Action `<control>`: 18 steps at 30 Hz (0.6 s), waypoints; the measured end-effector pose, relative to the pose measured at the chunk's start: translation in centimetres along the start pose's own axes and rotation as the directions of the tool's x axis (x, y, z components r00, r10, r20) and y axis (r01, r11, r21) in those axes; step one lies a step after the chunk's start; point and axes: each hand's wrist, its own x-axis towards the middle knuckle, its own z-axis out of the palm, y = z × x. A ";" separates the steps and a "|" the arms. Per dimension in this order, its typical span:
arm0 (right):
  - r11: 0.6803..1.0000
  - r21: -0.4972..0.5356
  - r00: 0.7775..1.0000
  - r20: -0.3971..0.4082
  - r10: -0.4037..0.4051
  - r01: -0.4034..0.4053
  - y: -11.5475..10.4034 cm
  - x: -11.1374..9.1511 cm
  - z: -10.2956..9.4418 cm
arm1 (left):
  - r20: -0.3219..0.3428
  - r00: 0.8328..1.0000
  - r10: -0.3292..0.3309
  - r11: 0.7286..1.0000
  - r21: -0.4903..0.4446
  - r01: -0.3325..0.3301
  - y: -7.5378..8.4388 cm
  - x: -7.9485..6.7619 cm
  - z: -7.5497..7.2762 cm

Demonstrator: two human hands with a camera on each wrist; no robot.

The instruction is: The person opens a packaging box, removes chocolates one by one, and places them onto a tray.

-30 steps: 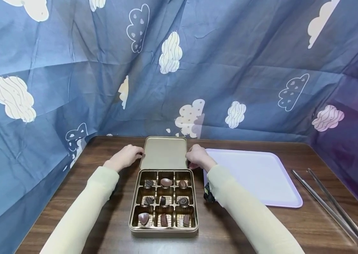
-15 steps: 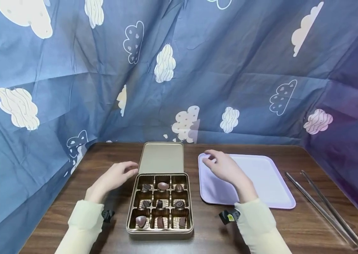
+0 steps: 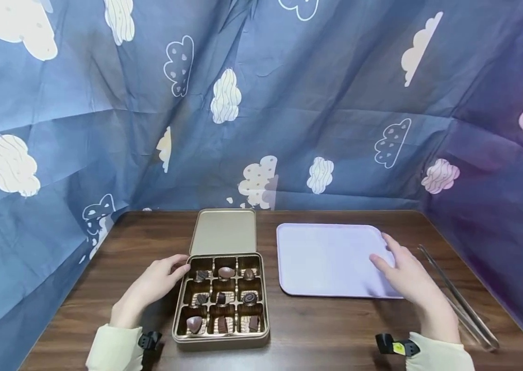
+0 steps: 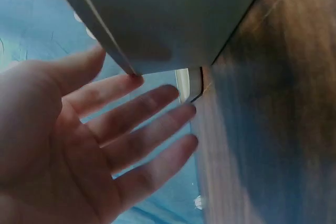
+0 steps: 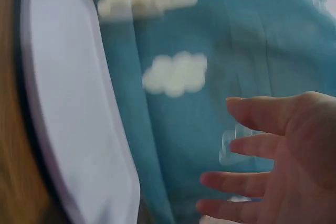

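A gold tin (image 3: 221,343) of chocolates stands left of centre in the head view, one piece in each of its several compartments. Among them are a pink egg-shaped chocolate (image 3: 226,272), a pinkish heart-shaped one (image 3: 193,324) and a dark swirled one (image 3: 249,298). The hinged lid (image 3: 224,232) lies open behind it. My left hand (image 3: 152,284) is at the tin's back left corner; in the left wrist view its fingers spread loosely beside the tin's side wall (image 4: 168,19). Over the right end of a pale lilac tray (image 3: 321,257), my right hand (image 3: 409,275) hovers with fingers spread, holding nothing.
Long metal tongs (image 3: 472,314) lie at the right of the brown wooden table (image 3: 317,335), partly hidden behind my right forearm. A blue cloud-patterned cloth (image 3: 289,113) hangs behind the table and along both sides.
Both hands have left the lid's sides. My left hand has come nearer along the tin, and my right hand has crossed over the tray to its right end. The view has turned rightward.
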 end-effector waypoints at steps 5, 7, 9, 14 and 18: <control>0.994 -0.030 0.995 -0.011 0.103 -0.103 4.0 -0.9 -1.0 | 0.002 1.000 -0.023 0.999 -0.043 0.023 -0.8 -0.2 -0.5; 0.987 -0.057 0.989 -0.022 0.148 -0.149 5.6 -1.2 -1.5 | 0.038 0.998 -0.045 0.994 -0.102 0.049 -1.0 0.0 -0.6; 0.978 -0.086 0.982 -0.032 0.188 -0.191 7.1 -1.5 -1.9 | 0.080 0.995 -0.064 0.983 -0.165 0.076 -1.2 0.2 -0.6; 0.951 -0.155 0.963 -0.048 0.264 -0.268 10.5 -2.2 -2.3 | 0.118 0.989 -0.087 0.968 -0.223 0.112 -1.1 0.1 -0.5; 0.904 -0.191 0.920 0.003 0.392 -0.384 12.4 -3.3 -2.6 | 0.129 0.984 -0.121 0.961 -0.234 0.149 -0.6 0.0 0.0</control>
